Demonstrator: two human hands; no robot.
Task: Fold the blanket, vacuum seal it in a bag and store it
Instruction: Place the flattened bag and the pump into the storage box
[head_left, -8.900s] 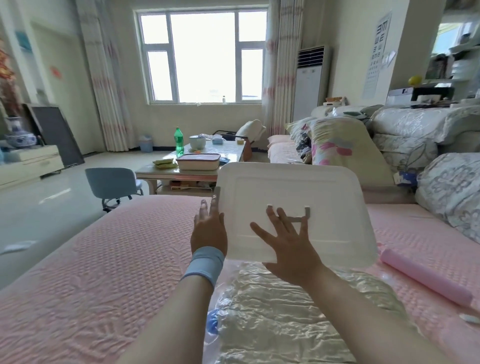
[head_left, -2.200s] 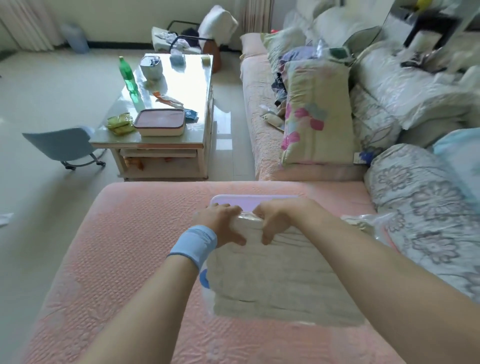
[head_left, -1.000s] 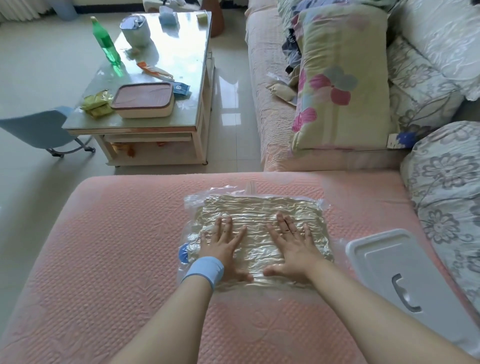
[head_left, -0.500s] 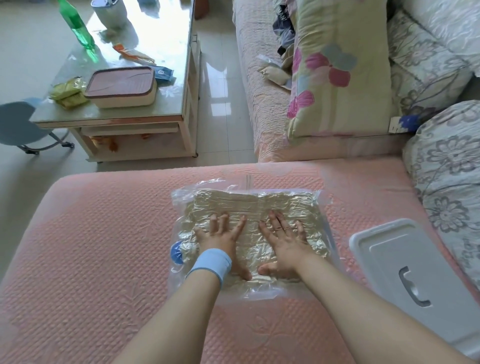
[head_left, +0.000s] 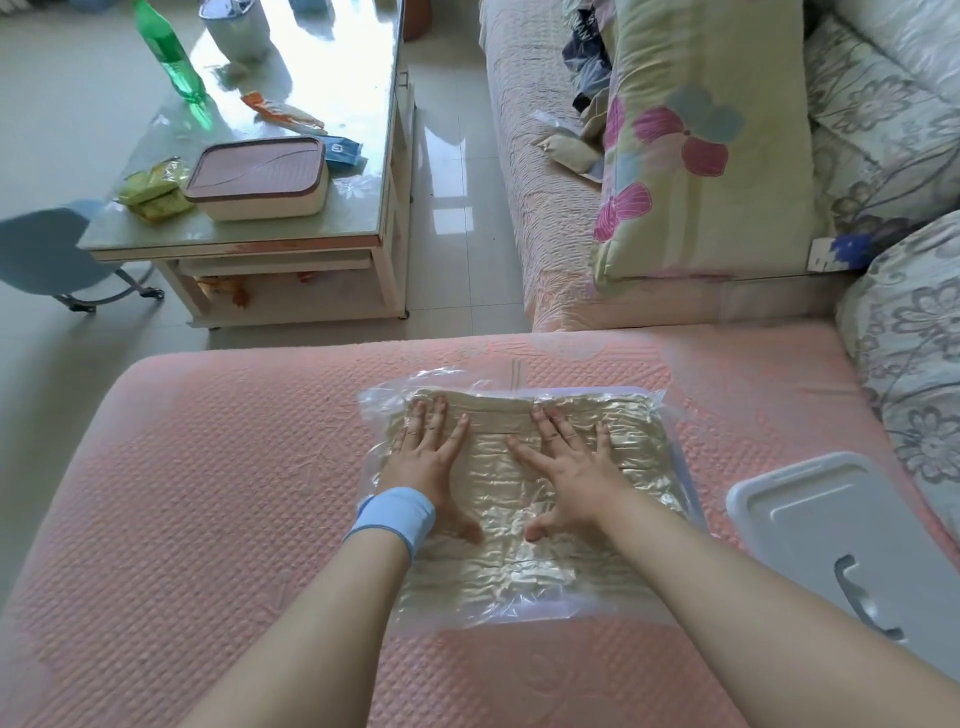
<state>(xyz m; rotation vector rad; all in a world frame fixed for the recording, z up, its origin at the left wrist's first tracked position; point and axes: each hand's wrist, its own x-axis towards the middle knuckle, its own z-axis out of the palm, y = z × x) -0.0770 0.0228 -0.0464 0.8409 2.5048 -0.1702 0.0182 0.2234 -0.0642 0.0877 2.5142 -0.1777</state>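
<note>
A clear plastic vacuum bag lies flat on the pink quilted sofa cover, about midway across the seat. Sealed inside it is the cream folded blanket, and the film is drawn tight and wrinkled over the cloth. A strip of loose plastic shows along the bag's near and far edges.

Both hands rest palm down on top of the bag. The left hand is on the left part with its fingers straight and slightly spread, reaching to the far edge of the blanket. A pale blue wristband circles that wrist. The right hand lies just beside it, fingers splayed wider and thumb turned inward. The two thumbs are close but apart (neither hand grips or pinches the plastic).

To the right of the bag, on the same seat, lies a white plastic lid with a moulded grey handle. It sits close to the bag; whether they touch is hard to tell.

Farther off on the left stands a glass-topped coffee table. On it are a green plastic bottle and a white box with a brownish-pink lid. On the far right a pale yellow cushion with pink flowers leans on the sofa.
</note>
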